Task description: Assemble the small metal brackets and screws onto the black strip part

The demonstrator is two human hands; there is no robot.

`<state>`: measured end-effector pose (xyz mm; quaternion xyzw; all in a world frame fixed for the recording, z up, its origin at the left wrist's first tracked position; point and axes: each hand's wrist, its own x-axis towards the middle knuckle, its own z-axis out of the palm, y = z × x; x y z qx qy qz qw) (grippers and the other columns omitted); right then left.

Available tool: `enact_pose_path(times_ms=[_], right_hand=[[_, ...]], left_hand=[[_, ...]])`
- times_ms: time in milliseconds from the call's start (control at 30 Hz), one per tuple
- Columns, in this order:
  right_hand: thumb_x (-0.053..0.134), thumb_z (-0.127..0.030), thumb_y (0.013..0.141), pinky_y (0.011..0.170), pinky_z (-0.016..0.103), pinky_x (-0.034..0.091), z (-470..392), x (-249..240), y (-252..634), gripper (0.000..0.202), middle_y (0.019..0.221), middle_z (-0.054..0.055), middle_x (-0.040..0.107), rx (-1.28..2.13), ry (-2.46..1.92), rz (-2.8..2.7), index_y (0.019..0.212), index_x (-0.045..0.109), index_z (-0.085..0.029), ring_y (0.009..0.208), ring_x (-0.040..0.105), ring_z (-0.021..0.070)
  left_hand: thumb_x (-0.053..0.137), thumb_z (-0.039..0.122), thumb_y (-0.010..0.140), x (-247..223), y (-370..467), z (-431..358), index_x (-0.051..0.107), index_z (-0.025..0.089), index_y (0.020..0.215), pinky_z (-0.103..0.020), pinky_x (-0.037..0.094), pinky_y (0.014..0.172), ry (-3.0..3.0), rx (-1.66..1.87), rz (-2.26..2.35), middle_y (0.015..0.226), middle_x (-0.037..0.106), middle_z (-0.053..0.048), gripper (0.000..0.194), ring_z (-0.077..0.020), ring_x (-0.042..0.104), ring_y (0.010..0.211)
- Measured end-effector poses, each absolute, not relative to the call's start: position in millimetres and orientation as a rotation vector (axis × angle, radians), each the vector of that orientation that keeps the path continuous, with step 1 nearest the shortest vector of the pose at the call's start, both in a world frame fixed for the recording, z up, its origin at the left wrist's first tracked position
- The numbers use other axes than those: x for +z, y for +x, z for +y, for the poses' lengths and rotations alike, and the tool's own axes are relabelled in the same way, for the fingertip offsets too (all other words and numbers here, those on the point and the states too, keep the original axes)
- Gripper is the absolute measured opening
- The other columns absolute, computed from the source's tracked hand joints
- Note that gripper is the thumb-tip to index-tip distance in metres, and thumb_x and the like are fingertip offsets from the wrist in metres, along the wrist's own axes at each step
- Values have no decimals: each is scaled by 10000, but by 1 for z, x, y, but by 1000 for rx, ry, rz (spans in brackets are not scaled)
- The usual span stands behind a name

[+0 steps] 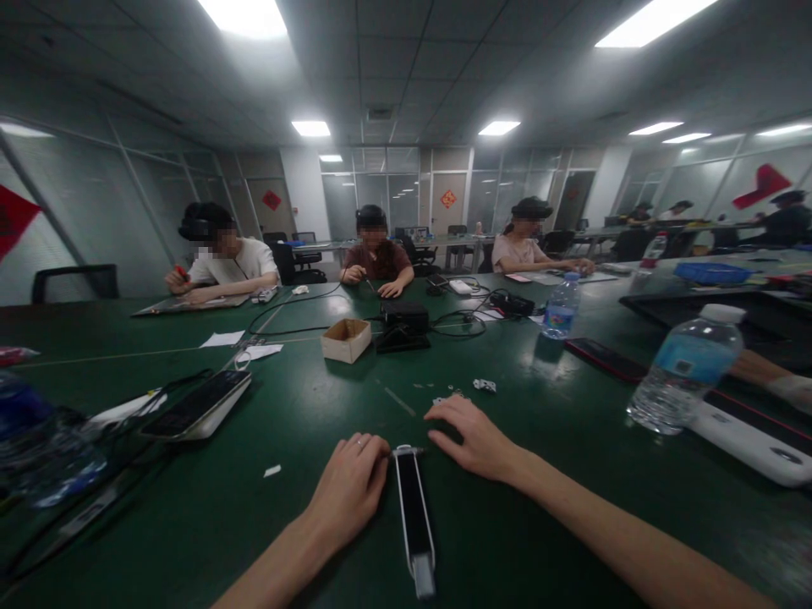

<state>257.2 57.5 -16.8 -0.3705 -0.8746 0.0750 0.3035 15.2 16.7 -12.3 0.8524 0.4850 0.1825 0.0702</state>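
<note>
Head view gives us a small box (347, 348) on the green table (317, 406), open at the top, its inside brownish; we cannot make out what lies in it. A black stand (403, 321) sits just beside it on the right. On our right, a near bottle (688, 368) and a farther bottle (562, 309), both capped and blue-labelled, hold clear liquid. Beyond them lie a black tray (761, 326) and a blue tray (710, 272), whose contents we cannot tell.

The strip (415, 512), black with a white rim, lies on the table between our hands. Our left hand (356, 474) rests by its far end, fingers bent and close together; we cannot tell whether they grip it. Our right hand (473, 436) has thumb and forefinger apart, holding nothing that we can see, and partly hides some tiny bits beyond it. A small part (484, 386) lies just past its knuckles.

The near bottle stands beyond our right forearm, with a white case (754, 444) beside it. A phone (196, 406) and cables crowd our left, and a paper scrap (272, 470) lies near our left hand.
</note>
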Motion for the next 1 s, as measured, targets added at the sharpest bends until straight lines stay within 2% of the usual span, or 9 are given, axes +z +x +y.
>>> enact_pose_path(times_ms=[133, 300, 400, 567, 767, 1000], right_hand=[[479, -197, 896, 902, 426, 443, 83, -21, 288, 252, 1111, 123, 602, 49, -1277, -2206, 1104, 613, -149, 1026, 538, 235], [466, -253, 911, 879, 404, 443, 101, -34, 309, 298, 1084, 107, 610, 81, -1470, -2245, 1141, 638, -172, 1014, 532, 233], [464, -272, 921, 865, 399, 444, 103, -37, 309, 297, 1070, 102, 613, 95, -1496, -2238, 1132, 653, -186, 994, 539, 230], [485, -246, 919, 827, 364, 449, 103, -35, 305, 230, 978, 95, 634, 91, -1511, -2207, 990, 688, -164, 948, 545, 223], [507, -224, 904, 786, 351, 449, 105, -39, 304, 167, 901, 94, 621, 76, -1513, -2179, 869, 652, -149, 890, 544, 224], [448, -201, 915, 790, 378, 446, 93, -27, 296, 143, 927, 98, 595, 32, -1377, -2170, 881, 581, -162, 889, 521, 229]], left_hand=[[408, 139, 906, -11, 15, 16, 570, 201, 930, -369, 429, 747, 2546, 549, 1458, 918, 638, -50, 175, -225, 568, 842], [426, 144, 894, -8, 16, 14, 586, 198, 929, -361, 440, 737, 2530, 559, 1465, 924, 644, -57, 172, -227, 576, 845], [430, 150, 893, -7, 16, 13, 592, 195, 933, -358, 442, 730, 2524, 556, 1467, 925, 646, -62, 172, -227, 575, 842], [429, 152, 890, -8, 15, 13, 587, 196, 940, -356, 438, 737, 2526, 557, 1462, 920, 638, -56, 172, -220, 570, 829], [420, 155, 895, -10, 16, 14, 576, 201, 924, -356, 429, 736, 2550, 568, 1460, 902, 633, -46, 165, -221, 567, 831], [432, 163, 879, -9, 15, 13, 566, 202, 945, -375, 429, 759, 2519, 574, 1489, 917, 633, -50, 154, -227, 572, 850]])
